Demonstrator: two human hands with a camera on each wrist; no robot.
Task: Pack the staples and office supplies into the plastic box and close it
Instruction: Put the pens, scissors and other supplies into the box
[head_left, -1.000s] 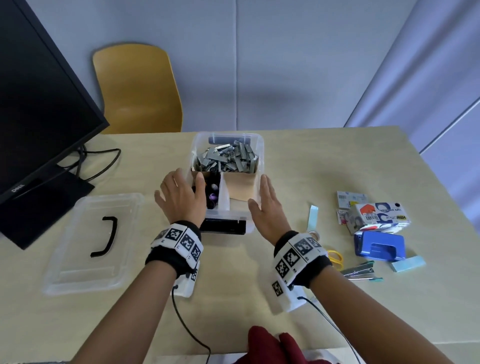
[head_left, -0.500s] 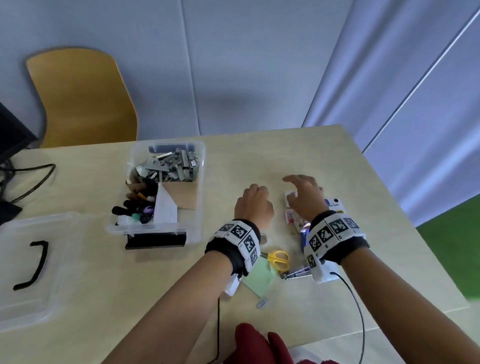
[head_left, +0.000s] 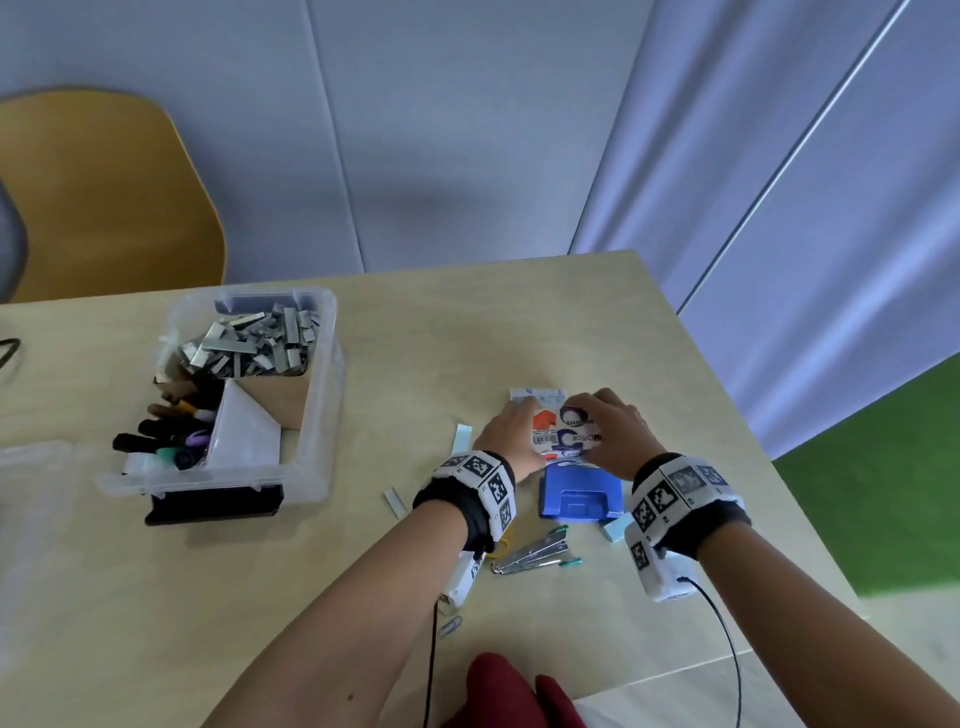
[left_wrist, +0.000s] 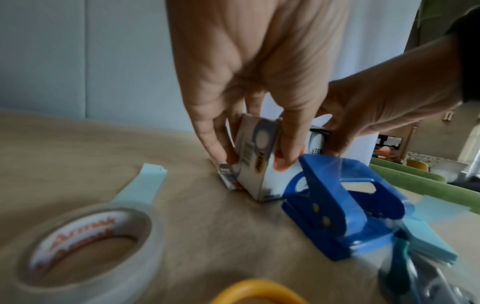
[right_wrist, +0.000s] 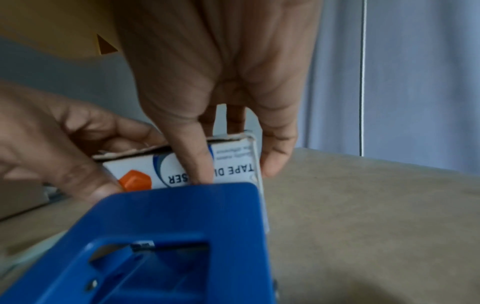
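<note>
A white tape dispenser carton (head_left: 563, 434) (left_wrist: 255, 164) (right_wrist: 233, 162) stands on the table right of the clear plastic box (head_left: 317, 415). My left hand (head_left: 511, 434) (left_wrist: 255, 142) grips its left end with fingers and thumb curled round it. My right hand (head_left: 613, 431) (right_wrist: 233, 156) grips its right end. A flat printed packet (head_left: 535, 397) lies under and behind the carton. The plastic box holds a pile of staple strips (head_left: 249, 343) at the back and markers (head_left: 166, 431) at the front left. Its lid (head_left: 31, 467) lies off at the far left.
A blue hole punch (head_left: 579, 493) (left_wrist: 345, 207) (right_wrist: 168, 246) sits just in front of the carton. A tape roll (left_wrist: 85, 242), yellow scissors (left_wrist: 257, 292), a metal stapler (head_left: 535, 551), pale blue sticky notes (head_left: 618, 527) and a paper clip (head_left: 449, 626) lie near my wrists. The table edge runs close on the right.
Both hands left the plastic box, swung right across the table and closed round the tape dispenser carton. My head view turned right with them.
</note>
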